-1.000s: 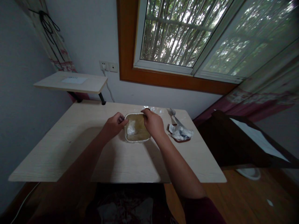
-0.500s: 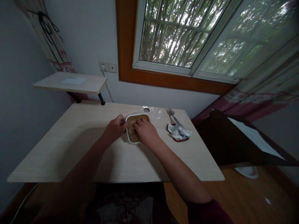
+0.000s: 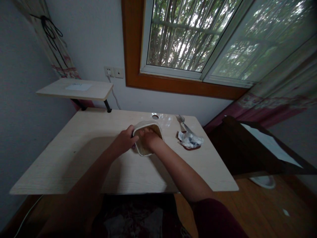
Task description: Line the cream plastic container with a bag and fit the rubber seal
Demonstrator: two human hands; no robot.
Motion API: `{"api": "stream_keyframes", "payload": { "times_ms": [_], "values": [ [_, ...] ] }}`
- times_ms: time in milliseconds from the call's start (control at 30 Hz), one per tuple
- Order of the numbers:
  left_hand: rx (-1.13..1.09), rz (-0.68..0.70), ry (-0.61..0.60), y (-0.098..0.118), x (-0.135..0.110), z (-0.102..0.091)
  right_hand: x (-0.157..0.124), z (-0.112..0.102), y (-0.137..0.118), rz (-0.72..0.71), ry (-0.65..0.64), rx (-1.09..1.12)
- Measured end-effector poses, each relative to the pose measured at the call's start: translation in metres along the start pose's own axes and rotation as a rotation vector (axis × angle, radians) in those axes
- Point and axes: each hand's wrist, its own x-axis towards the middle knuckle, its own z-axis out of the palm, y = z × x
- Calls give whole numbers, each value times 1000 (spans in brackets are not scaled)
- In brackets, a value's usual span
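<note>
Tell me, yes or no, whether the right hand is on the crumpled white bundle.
No, the right hand reaches into the container, and the crumpled white bundle lies apart, farther to the right.

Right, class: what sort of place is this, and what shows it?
Probably a room in a home, perhaps a study corner: a pale desk stands near a wood-framed window, with a pink-bordered curtain at right.

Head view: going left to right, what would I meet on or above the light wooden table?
Raised shelf → left hand → pale-rimmed container → crumpled whitish wrapping.
</note>
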Motion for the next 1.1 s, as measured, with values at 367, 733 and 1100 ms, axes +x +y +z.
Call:
{"api": "stream_keyframes", "payload": {
  "times_ms": [367, 733, 1100],
  "values": [
    [-59, -76, 93, -8, 8, 1, -20, -21, -3, -53, 33, -67],
    [-260, -171, 119, -21, 11, -12, -60, -59, 25, -139, 524, 95],
    [-653, -178, 124, -34, 12, -5, -46, -34, 39, 185, 469, 260]
  ]
}}
